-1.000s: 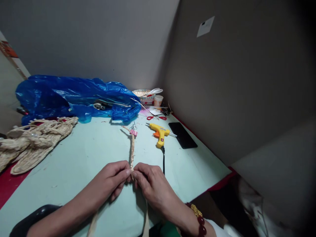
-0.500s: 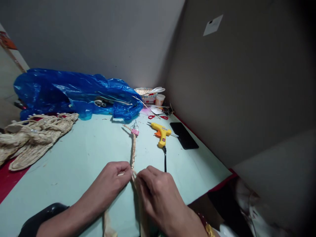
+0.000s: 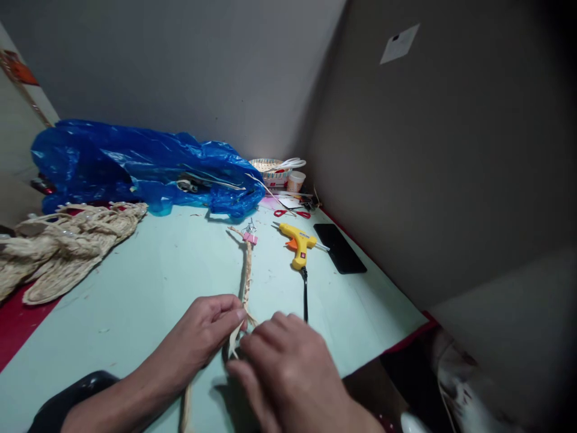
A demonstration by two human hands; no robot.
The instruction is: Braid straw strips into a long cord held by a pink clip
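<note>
The braid point(image 3: 248, 270) lies on the pale green table point(image 3: 157, 264) straight ahead of the hands, running toward twelve o'clock from where they meet. A pink clip point(image 3: 250, 239) grips its far end, and a short tail sticks out past the clip at eleven. From clip to fingers the length looks finished, closely worked; at the near end the strands point(image 3: 234, 343) spread apart, so that part seems not yet worked in, though how much remains is hidden. The left hand point(image 3: 210, 325) has thumb and finger pinched together on the braid's near end. The right hand point(image 3: 288, 367), blurred, curls at about five o'clock from that pinch, a pale strand reaching its thumb; whether its fingertips are closed on it, I cannot tell. Another loose strip point(image 3: 186, 409) hangs at seven, beside the left forearm. Farther out, a yellow glue gun point(image 3: 297, 243) and red scissors point(image 3: 292, 213) lie at one, a black slab point(image 3: 340, 248) at two, woven pieces point(image 3: 81, 249) at ten, and a blue bag point(image 3: 148, 168) at eleven.
</note>
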